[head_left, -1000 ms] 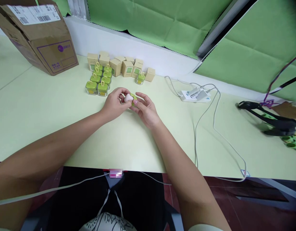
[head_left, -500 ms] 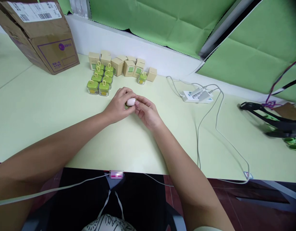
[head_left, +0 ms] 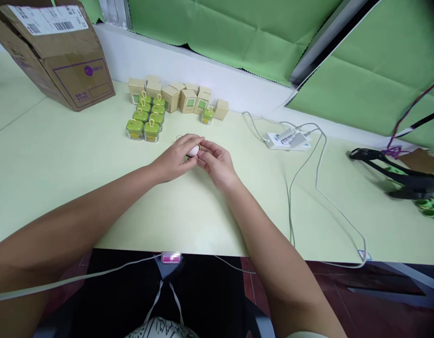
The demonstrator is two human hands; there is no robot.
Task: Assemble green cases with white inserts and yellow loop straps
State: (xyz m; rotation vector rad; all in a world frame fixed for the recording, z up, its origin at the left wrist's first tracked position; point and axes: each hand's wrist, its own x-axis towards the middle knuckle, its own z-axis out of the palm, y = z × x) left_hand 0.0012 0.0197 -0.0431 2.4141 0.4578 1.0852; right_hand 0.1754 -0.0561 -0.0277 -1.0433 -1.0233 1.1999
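Note:
My left hand (head_left: 175, 160) and my right hand (head_left: 217, 165) meet over the middle of the table, both closed around one small rounded pinkish-white thing (head_left: 193, 151) with a dark greenish rim. Fingers cover most of it, so its exact kind does not show. A thin pale loop (head_left: 179, 137) peeks out behind the left hand. Beyond that hand stand several small clear containers with green lids (head_left: 151, 129) and loop handles, grouped in two rows. Another green-lidded container (head_left: 207, 115) stands apart, farther back, in front of small cardboard boxes (head_left: 188, 101).
A big open carton (head_left: 78, 70) stands at the back left. Toward the right lie a white power strip (head_left: 287, 142) with plugs and a trailing white cable (head_left: 317, 176). A black stand-like object (head_left: 396, 173) is at the far right. The pale table's (head_left: 203, 225) front edge is before my lap.
My left fingers have shifted over the pinkish-white thing, and less of it shows. A pale loop has come into sight behind my left hand. The containers and boxes stay put.

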